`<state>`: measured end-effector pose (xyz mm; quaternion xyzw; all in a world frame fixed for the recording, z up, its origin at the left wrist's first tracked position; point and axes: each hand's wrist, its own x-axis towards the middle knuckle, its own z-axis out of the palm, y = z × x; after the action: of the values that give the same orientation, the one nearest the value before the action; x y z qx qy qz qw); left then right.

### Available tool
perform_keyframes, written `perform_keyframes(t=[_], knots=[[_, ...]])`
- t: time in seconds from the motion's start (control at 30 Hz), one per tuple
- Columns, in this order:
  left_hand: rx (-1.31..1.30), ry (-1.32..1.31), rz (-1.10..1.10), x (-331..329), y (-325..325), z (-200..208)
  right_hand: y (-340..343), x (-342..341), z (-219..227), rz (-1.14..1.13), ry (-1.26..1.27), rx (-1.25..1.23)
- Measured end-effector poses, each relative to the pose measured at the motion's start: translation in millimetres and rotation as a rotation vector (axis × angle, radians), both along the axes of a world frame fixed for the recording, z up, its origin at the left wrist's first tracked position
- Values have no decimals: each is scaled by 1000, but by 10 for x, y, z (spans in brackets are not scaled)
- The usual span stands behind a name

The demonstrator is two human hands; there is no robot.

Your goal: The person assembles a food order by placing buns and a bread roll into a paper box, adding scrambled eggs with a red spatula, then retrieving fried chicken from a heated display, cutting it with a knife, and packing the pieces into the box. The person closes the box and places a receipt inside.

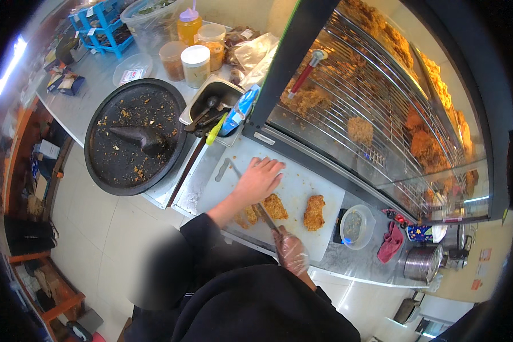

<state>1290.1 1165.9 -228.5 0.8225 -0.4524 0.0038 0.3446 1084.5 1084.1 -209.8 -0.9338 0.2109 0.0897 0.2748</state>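
My right hand (291, 251), in a clear plastic glove, grips the handle of a long knife (267, 217). The blade slants up and left across a white cutting board (293, 185). My bare left hand (260, 178) lies over the forward part of the blade, fingers stretched toward the display cabinet, hiding some of it. Beneath and beside the blade is golden fried chicken: one piece (275, 207) on its right, another portion (245, 217) on its left. A separate fried piece (314, 213) rests farther right on the board.
A glass display cabinet (347, 165) with wire racks of fried chicken borders the board's far side. Left stands a large stone mortar (105, 162) with a pestle (139, 137). A metal utensil tray (188, 117), a clear plastic tub (357, 227) and a red cloth (390, 242) are nearby.
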Motion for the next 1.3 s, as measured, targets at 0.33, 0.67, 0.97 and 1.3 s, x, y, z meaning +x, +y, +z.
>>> perform_keyframes(t=[0.33,0.67,0.97,1.3], knots=[[7,28,-75,-27,-256,-331,-5,-117,-386,-22,58,-189],[-12,49,-135,122,-407,-456,-285,54,-502,-17,82,14],[-133,-2,-191,36,-606,-89,-205,-67,-78,-108,-2,-135],[87,90,-153,-53,-434,-545,-41,-181,-557,-204,156,26]])
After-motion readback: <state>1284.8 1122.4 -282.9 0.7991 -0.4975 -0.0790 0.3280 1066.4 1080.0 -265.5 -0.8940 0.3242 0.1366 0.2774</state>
